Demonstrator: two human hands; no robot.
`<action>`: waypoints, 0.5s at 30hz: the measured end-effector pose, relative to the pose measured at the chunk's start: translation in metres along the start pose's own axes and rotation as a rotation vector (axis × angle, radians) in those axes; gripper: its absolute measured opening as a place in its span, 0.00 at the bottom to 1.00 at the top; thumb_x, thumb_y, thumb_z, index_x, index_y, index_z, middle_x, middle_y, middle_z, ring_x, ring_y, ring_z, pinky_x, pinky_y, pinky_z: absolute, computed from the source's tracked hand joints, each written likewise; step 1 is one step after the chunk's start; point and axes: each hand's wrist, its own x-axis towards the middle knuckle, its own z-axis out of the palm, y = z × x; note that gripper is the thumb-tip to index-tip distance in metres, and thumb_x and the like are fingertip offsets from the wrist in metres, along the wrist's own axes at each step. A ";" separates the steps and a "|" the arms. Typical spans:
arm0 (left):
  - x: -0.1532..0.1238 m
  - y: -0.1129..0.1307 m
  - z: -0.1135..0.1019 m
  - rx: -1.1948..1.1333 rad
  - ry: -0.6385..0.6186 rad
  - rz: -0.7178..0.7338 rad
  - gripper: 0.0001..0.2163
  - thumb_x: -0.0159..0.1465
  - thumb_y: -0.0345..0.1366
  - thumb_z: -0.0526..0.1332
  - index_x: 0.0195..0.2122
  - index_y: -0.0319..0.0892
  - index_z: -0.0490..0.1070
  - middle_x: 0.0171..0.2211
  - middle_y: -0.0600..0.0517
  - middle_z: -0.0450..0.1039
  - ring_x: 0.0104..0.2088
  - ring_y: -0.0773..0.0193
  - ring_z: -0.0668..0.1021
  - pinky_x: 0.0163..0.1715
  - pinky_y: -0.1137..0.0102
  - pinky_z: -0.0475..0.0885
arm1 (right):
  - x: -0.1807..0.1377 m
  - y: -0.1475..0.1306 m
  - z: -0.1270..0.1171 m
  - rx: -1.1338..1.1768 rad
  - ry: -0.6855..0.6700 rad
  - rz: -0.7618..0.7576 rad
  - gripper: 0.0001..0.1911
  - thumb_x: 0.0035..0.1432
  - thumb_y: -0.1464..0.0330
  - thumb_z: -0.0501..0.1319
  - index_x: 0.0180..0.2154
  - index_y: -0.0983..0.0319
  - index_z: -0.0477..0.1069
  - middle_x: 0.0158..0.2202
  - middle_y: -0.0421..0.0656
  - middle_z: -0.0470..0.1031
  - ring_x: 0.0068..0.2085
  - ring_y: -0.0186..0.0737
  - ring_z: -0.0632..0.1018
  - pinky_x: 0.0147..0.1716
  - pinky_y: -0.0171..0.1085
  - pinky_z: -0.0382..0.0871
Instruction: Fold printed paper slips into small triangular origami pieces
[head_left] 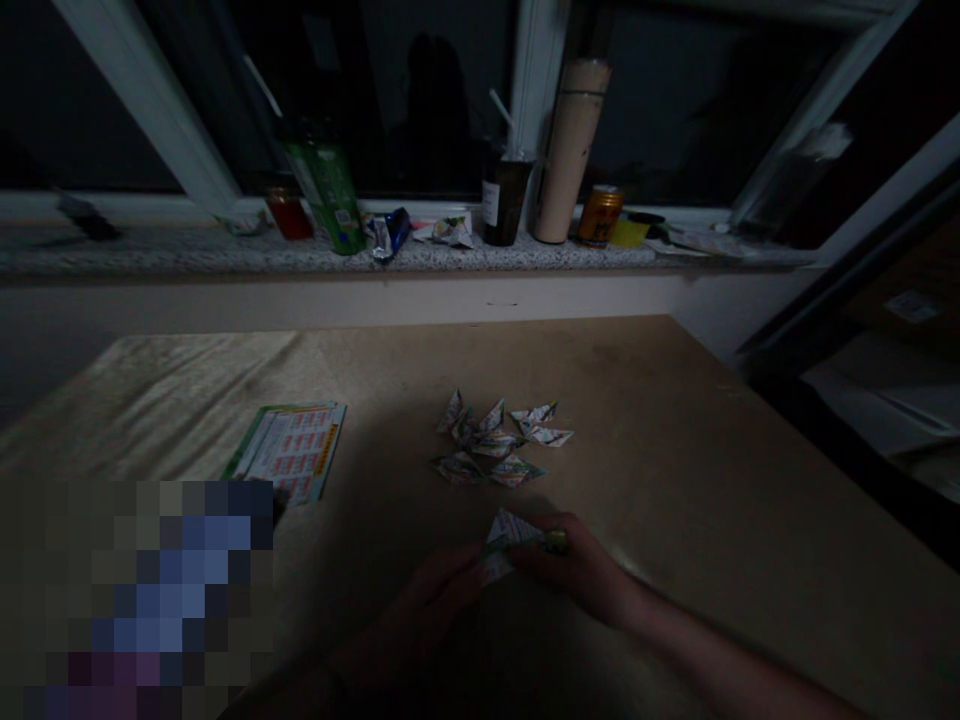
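Between my two hands is a piece of printed paper (pixel 511 526), folded to a point at the top. My left hand (pixel 448 578) pinches its lower left side, with the fingers dim in shadow. From the other side, my right hand (pixel 574 560) grips the paper. A small yellowish-green thing (pixel 556 541) shows at the right hand's fingers; I cannot tell what it is. Just beyond the hands lies a group of several folded paper pieces (pixel 495 443) with pointed ends, made of similar printed paper.
Flat printed sheets (pixel 289 450) lie on the table (pixel 637 400) at the left. Along the windowsill (pixel 442 258) stand a green bottle (pixel 330 195), a dark cup with a straw (pixel 506 200), a tall beige flask (pixel 572 150) and a gold can (pixel 600 216). The lower left corner is pixelated.
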 end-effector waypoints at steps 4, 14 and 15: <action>0.004 -0.006 0.001 -0.008 0.027 -0.022 0.20 0.58 0.51 0.58 0.46 0.46 0.73 0.45 0.52 0.73 0.48 0.53 0.71 0.51 0.64 0.63 | 0.001 -0.003 -0.002 -0.029 -0.038 0.007 0.16 0.51 0.58 0.62 0.22 0.64 0.66 0.18 0.33 0.55 0.20 0.27 0.54 0.18 0.30 0.47; 0.002 -0.001 0.003 0.005 0.092 -0.013 0.19 0.59 0.49 0.58 0.45 0.43 0.73 0.44 0.51 0.73 0.48 0.54 0.71 0.49 0.68 0.64 | 0.003 0.002 -0.003 0.050 0.045 0.047 0.18 0.52 0.56 0.62 0.22 0.63 0.66 0.18 0.33 0.54 0.20 0.27 0.53 0.17 0.30 0.44; 0.002 -0.002 0.004 0.014 0.121 -0.019 0.19 0.58 0.48 0.58 0.45 0.42 0.73 0.45 0.50 0.73 0.49 0.54 0.70 0.49 0.68 0.64 | 0.003 0.002 -0.004 0.050 0.048 0.049 0.18 0.52 0.56 0.62 0.22 0.63 0.66 0.18 0.33 0.54 0.19 0.27 0.53 0.17 0.30 0.44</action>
